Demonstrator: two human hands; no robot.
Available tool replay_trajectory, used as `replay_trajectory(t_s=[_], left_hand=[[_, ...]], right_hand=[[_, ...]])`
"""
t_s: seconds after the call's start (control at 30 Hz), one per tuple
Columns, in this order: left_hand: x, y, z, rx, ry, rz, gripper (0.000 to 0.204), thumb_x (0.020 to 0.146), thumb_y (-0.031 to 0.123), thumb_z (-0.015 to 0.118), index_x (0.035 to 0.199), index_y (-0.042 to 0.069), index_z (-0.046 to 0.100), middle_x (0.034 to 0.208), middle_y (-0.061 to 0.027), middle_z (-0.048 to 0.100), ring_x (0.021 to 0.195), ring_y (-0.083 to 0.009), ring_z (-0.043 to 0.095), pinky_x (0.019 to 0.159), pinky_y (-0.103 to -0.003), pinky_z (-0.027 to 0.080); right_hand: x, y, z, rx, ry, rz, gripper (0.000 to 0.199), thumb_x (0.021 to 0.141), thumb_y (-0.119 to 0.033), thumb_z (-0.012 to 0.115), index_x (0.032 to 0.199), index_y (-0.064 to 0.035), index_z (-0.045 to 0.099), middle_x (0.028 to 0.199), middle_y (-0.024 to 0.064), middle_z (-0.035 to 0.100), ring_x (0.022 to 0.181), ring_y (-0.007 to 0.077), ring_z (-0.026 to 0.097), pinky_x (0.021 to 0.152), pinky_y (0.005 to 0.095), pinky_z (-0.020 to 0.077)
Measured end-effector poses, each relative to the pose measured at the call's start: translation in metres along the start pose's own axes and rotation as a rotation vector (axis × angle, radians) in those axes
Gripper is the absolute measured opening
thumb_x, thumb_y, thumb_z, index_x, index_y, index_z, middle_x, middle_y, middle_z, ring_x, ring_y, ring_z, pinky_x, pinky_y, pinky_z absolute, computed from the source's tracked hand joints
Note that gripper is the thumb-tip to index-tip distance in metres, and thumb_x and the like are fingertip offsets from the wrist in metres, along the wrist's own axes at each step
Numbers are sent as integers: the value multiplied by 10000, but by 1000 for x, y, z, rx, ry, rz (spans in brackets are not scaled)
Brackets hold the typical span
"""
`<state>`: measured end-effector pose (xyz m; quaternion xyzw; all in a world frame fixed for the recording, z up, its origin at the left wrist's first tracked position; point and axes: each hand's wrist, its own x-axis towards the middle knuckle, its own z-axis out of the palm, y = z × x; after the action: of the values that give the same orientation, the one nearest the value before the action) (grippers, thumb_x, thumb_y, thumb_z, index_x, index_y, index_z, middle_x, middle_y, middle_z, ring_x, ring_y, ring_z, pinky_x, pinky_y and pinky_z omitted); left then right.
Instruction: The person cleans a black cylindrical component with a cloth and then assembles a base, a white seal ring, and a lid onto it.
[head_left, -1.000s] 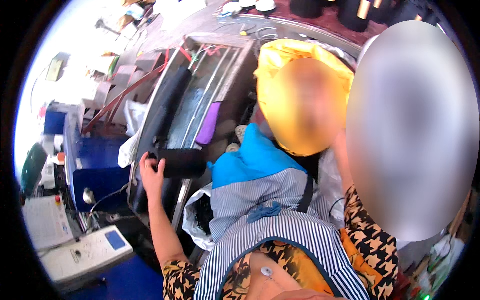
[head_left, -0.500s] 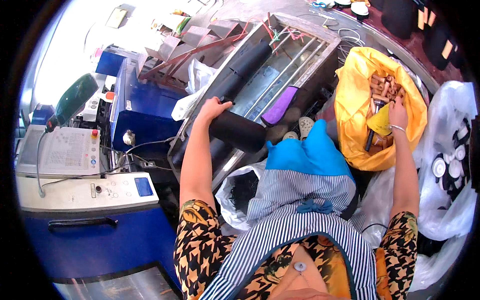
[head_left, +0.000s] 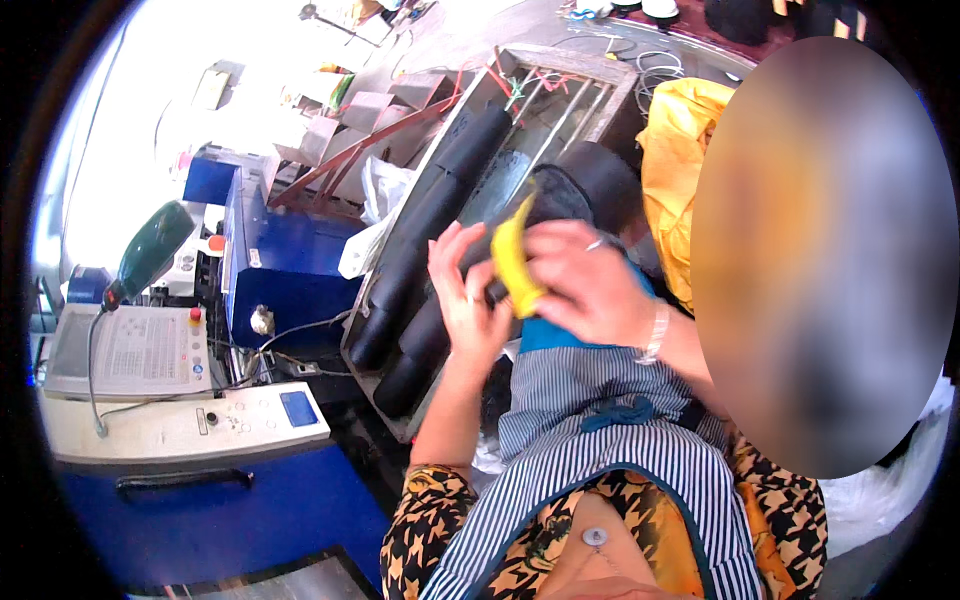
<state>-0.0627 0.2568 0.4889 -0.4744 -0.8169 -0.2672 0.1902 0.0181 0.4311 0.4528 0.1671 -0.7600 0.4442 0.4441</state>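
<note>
yellow and thin, a curved strip (head_left: 511,262) is held near the middle of the scene, between the two hands, with its bulge turned to the left. it is gripped in the right hand (head_left: 592,282), whose fingers are slightly blurred; a pale bracelet (head_left: 656,334) is worn on that wrist. the left hand (head_left: 465,300) is held just left of the strip, its fingers bent and spread; something dark is seen behind it, but whether anything is gripped there cannot be told.

just beyond the right hand, a black tube (head_left: 610,190) is seen. to the left, more black tubes (head_left: 440,205) are laid end to end in a long tray (head_left: 610,75), where metal bars (head_left: 578,125) are also fitted. a yellow bag (head_left: 675,140) is placed at the right, its right part hidden by a blurred patch.

at the near left, a blue machine (head_left: 300,515) is topped by a white panel (head_left: 170,425), and a green lamp (head_left: 155,248) is held above on a thin stem. a striped apron (head_left: 560,400) is worn by the person.
</note>
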Motion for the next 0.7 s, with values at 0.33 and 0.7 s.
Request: replay_trajectory(t_s=[0.33,0.7], left_hand=[[-49,60,14,89,270,7,294,713,149,760,975,153,625,1420,-222,371,1353,-417,358,1154,-601,134],[-74,57,64,394,321,423,231,786,190,635,1009,197,694,1202,18,571,1222,-263,478,1190,-514,96]], right_hand=[[-47,-29,6,-127,112,254,446,953,-338,440,1242,-41,607,1317,130,580,1232,328,494,1008,479,327],[-21,47,11,931,755,1073,510,950,-424,607,1233,-11,506,1132,83,594,960,179,615,849,323,511]])
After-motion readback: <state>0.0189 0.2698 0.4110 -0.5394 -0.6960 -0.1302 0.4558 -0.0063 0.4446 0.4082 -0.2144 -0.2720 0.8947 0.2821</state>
